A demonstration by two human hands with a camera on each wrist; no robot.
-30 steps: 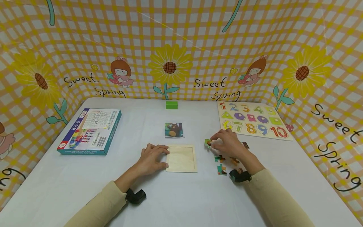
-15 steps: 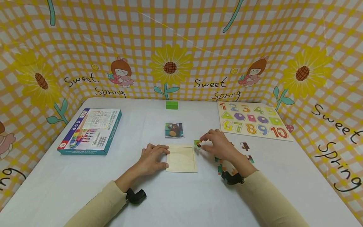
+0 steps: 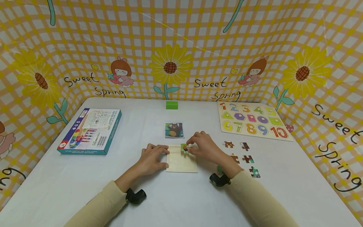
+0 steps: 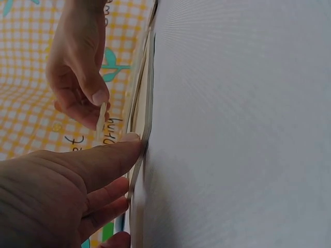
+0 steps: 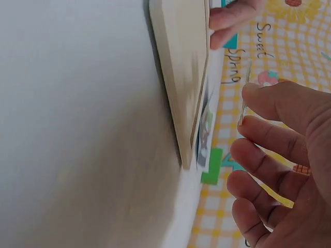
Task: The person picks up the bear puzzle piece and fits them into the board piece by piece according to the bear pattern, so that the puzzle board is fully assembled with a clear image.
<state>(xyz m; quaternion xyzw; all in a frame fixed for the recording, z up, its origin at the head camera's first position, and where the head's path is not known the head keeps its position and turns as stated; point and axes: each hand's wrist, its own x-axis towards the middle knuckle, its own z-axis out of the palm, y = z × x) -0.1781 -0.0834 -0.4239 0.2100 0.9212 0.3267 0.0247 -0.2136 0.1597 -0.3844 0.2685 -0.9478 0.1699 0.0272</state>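
A shallow wooden puzzle tray (image 3: pixel 181 161) lies flat on the white table. My left hand (image 3: pixel 151 159) holds its left edge, thumb near the front corner and fingers farther back; the left wrist view shows that thumb (image 4: pixel 111 160) touching the rim. Above the tray's back right part, my right hand (image 3: pixel 205 146) pinches a green and brown jigsaw piece (image 3: pixel 183 148) between thumb and forefinger. From the right wrist view the piece (image 5: pixel 245 98) appears edge-on, raised off the tray. Several jigsaw pieces (image 3: pixel 248 159) lie to the right, one partly hidden by my right wrist.
Behind the tray is a bear picture card (image 3: pixel 174 130), with a green block (image 3: pixel 171 105) farther back. A number puzzle board (image 3: pixel 252 121) lies at the back right. On the left sits a blue toy box (image 3: pixel 89 131). Patterned cloth walls (image 3: pixel 181 31) surround the table.
My right hand has carried the jigsaw piece leftward from beside the loose pieces to over the tray, uncovering more of those pieces. The left hand and tray stay in place.
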